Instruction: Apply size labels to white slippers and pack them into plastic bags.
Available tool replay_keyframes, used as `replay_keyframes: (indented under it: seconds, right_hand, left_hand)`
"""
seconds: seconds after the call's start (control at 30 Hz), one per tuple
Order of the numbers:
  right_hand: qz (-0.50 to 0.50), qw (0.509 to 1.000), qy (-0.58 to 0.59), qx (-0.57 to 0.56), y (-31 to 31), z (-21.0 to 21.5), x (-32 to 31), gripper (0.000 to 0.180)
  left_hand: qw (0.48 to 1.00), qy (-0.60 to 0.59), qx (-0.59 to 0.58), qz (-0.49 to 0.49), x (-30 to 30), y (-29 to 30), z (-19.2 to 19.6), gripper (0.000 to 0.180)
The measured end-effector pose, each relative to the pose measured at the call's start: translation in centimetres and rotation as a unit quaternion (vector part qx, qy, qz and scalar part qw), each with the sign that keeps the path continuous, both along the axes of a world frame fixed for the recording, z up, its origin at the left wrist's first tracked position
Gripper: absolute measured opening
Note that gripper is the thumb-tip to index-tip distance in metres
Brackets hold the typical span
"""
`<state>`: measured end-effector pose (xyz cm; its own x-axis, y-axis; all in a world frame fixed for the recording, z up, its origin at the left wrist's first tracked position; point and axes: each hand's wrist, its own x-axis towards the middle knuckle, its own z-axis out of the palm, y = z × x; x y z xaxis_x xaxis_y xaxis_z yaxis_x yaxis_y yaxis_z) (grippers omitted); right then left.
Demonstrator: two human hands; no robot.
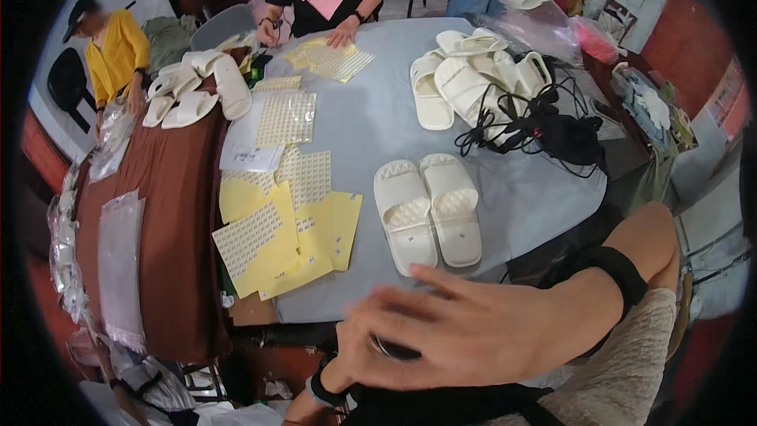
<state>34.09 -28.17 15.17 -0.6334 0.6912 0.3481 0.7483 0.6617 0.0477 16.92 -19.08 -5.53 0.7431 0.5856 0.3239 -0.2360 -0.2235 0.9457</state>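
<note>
My right hand [473, 331] reaches in from the right and lies across my left hand [341, 363], low in the head view in front of the table edge. Its fingers look stretched and apart, though partly smeared by motion. Most of my left hand, fingers included, is hidden beneath it. A dark oval spot with a pale rim shows between the hands; I cannot make out what it is. Just beyond my fingers, a pair of white open-toe slippers [453, 209] lies side by side on the grey-covered table [371, 118], small marks on their insoles.
Yellow-backed sticker sheets [248, 241] overlap left of the slippers. White slippers [465, 87] pile at the back right beside tangled black cords [544, 122]. More slippers [189, 110] and clear bags [122, 268] lie on a brown-covered surface. A person [323, 0] works opposite; others stand at both sides.
</note>
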Motion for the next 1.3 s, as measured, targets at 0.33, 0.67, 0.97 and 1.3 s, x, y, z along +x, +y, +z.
replay_keyframes:
  seconds: [0.33, 0.67, 0.97, 1.3]
  right_hand:
    - [-0.089, 0.989, -0.013, -0.117, 1.6, 0.1, 0.6, 0.046]
    - [-0.251, 0.911, 0.328, -0.011, -0.8, 0.2, 8.2, 0.09]
    - [-0.316, 0.581, 0.749, -0.044, -6.8, -9.6, 9.8, 0.069]
    - [-0.352, 0.535, 0.768, -0.015, -8.4, -11.8, 12.1, 0.06]
  left_hand:
    - [0.965, 0.184, 0.187, -0.025, 1.2, 1.0, 6.0, 0.076]
    - [0.944, 0.125, 0.306, 0.024, -0.7, 4.2, 9.1, 0.074]
    - [0.905, -0.053, 0.404, 0.124, -2.1, 6.4, 17.2, 0.044]
    - [0.816, -0.021, 0.539, 0.208, -4.4, 6.3, 22.5, 0.034]
